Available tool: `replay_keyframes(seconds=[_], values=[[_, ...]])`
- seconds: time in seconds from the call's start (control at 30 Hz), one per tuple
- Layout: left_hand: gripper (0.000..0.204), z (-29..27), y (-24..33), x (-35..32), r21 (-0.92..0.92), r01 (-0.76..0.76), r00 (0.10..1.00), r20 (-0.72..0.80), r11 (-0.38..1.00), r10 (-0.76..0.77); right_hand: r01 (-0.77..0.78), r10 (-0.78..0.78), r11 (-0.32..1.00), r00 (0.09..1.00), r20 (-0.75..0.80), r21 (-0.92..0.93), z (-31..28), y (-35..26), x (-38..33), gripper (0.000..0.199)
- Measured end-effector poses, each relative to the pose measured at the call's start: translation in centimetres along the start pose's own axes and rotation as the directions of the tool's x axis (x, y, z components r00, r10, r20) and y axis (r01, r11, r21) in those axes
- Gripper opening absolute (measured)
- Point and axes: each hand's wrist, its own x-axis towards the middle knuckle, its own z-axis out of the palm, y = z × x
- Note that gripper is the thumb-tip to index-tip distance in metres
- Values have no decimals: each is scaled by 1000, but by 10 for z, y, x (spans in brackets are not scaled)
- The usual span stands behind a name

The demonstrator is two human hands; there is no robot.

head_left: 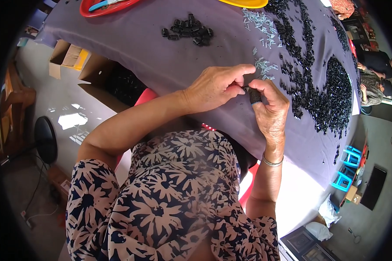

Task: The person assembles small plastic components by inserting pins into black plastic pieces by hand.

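While apparently at a fine fingertip step, judged to call next for a steady pinch and close aim, from the left: open cardboard box [101, 96] beside the worktop [148, 50], dark contents too shadowed to identify; red plate [102, 15], carrying a blue-handled tool [101, 5]; clump of black pieces [189, 31]. Then left hand [213, 87], thumb tip at a small dark part [245, 88], impossible to tell whether grasping or merely touching; yellow plate [246, 4] at the upper edge, contents out of view; right hand [272, 104], seemingly pinched on that same part; silver pins [259, 21]; spread of black bits [335, 82].
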Motion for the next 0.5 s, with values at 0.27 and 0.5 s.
replay_keyframes(seconds=[0.27, 0.5], values=[[60, -3, 1, 3, -81, -8, 998, 56, 997, 12, -14, 17, 993, 1000, -24, 120, 2, 9, -3, 24], [62, -11, 10, 6, -176, 136, 981, 159, 975, -108, -20, 26, 988, 999, -38, 151, -2, 3, -3, 21]])
